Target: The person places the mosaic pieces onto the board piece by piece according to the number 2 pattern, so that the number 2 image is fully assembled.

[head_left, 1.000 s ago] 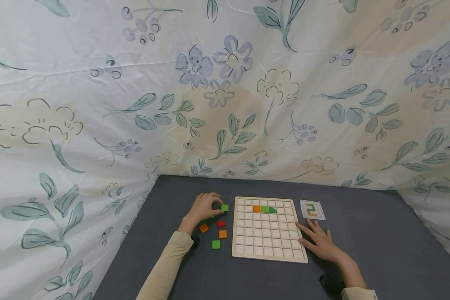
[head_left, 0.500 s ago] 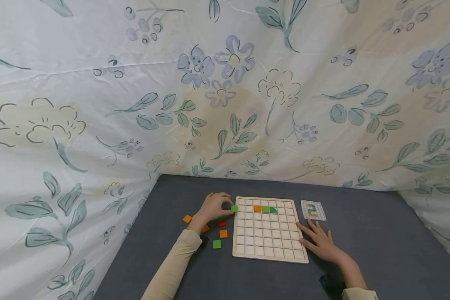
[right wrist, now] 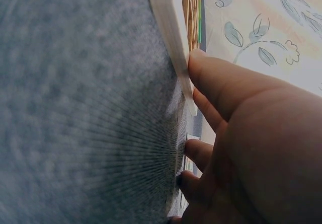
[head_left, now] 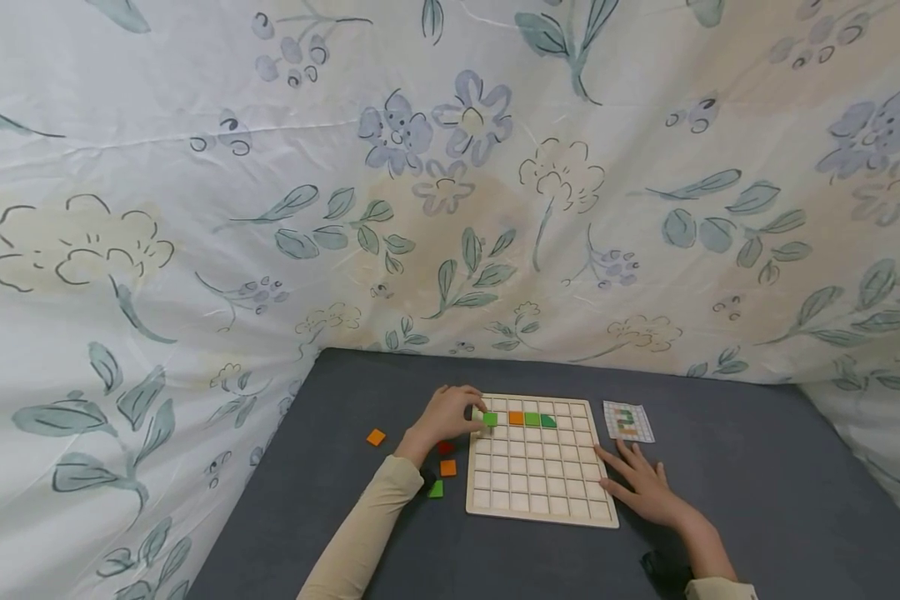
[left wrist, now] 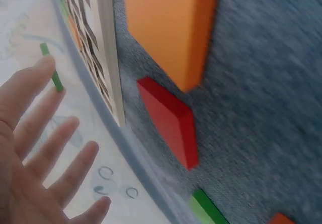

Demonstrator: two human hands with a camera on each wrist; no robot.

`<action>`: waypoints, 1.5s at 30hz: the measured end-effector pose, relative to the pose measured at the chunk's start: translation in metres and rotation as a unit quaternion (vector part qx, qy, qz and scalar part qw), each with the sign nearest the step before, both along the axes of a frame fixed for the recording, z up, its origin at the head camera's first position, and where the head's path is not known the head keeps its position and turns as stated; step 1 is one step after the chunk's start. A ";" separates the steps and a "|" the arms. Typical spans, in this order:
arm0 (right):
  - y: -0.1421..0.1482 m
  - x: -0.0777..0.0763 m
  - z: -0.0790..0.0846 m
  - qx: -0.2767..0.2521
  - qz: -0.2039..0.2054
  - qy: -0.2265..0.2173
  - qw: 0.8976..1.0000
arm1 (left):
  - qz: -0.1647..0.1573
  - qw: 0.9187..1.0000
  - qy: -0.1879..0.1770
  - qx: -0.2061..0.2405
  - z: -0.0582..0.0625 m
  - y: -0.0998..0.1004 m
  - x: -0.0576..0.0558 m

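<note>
My left hand (head_left: pixel 444 418) pinches a light green square tile (head_left: pixel 491 419) between thumb and index finger, over the left columns of the wooden grid board (head_left: pixel 528 475). In the left wrist view that tile (left wrist: pixel 58 79) is seen edge-on, the other fingers spread apart. Along one upper row of the board sit an orange tile (head_left: pixel 516 417), a green tile (head_left: pixel 532 419) and a dark green tile with a rounded corner (head_left: pixel 548 422). With fingers spread, my right hand (head_left: pixel 645 492) rests at the board's right edge, thumb against the rim in the right wrist view.
Left of the board lie loose tiles: orange ones (head_left: pixel 376 437), a red one (head_left: pixel 446 447) partly behind the left wrist, and a green one (head_left: pixel 436 489). A printed pattern card (head_left: pixel 628 422) lies right of the board. Floral cloth (head_left: pixel 450 208) hangs behind the dark table (head_left: pixel 757 467).
My left hand has carried the green tile rightward from beside the board to over its left columns. An orange tile at the far left has come into sight. The right hand stays in place.
</note>
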State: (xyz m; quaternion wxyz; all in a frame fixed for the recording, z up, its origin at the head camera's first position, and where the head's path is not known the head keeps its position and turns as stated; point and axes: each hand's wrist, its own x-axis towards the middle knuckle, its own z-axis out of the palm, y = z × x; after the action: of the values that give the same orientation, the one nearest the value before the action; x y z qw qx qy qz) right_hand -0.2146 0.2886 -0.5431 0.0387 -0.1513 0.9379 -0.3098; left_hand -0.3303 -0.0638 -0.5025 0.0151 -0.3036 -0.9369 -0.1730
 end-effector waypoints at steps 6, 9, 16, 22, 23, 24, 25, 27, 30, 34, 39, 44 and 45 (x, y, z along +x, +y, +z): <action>0.001 0.001 -0.001 0.003 -0.004 0.004 1.000 | -0.020 1.000 -0.012 0.020 0.002 0.010 0.000; 0.001 0.001 0.000 0.003 -0.005 0.004 1.000 | -0.028 0.999 -0.006 0.020 0.004 0.015 0.000; 0.002 0.002 0.000 0.001 -0.005 0.005 1.000 | -0.033 0.999 -0.024 0.013 0.004 0.030 0.000; 0.002 0.002 -0.001 -0.003 -0.004 0.006 1.000 | -0.043 0.999 -0.021 0.012 0.006 0.043 0.004; 0.002 0.002 -0.001 -0.003 -0.004 0.007 1.000 | -0.045 0.999 -0.022 0.013 0.006 0.045 0.005; 0.002 0.002 -0.001 -0.003 -0.004 0.007 1.000 | -0.047 0.998 -0.025 0.015 0.006 0.046 0.006; 0.002 0.002 -0.001 -0.001 -0.004 0.008 1.000 | -0.049 0.998 -0.025 0.015 0.007 0.048 0.007; 0.001 0.002 -0.001 0.001 -0.004 0.009 1.000 | -0.054 0.998 -0.025 0.016 0.006 0.051 0.007; 0.001 0.003 0.001 0.002 -0.004 0.013 1.000 | -0.062 0.998 -0.016 0.012 0.005 0.056 0.008; 0.001 0.004 0.002 -0.001 -0.002 0.016 1.000 | -0.071 0.997 -0.005 0.013 0.003 0.064 0.008; 0.001 0.003 0.000 0.001 -0.001 0.014 1.000 | -0.074 0.997 0.000 0.005 -0.001 0.071 0.007; 0.001 0.001 -0.001 0.001 0.000 0.013 1.000 | -0.066 0.998 -0.008 0.000 -0.001 0.075 0.009; 0.001 0.000 -0.001 0.000 0.001 0.013 1.000 | -0.064 0.998 -0.008 -0.001 0.000 0.076 0.009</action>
State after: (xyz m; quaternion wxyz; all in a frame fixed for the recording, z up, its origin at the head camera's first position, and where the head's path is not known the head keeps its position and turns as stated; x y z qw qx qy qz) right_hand -0.2142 0.2893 -0.5444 0.0271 -0.1558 0.9383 -0.3074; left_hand -0.3209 0.0124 -0.5024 -0.0042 -0.3616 -0.9158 -0.1748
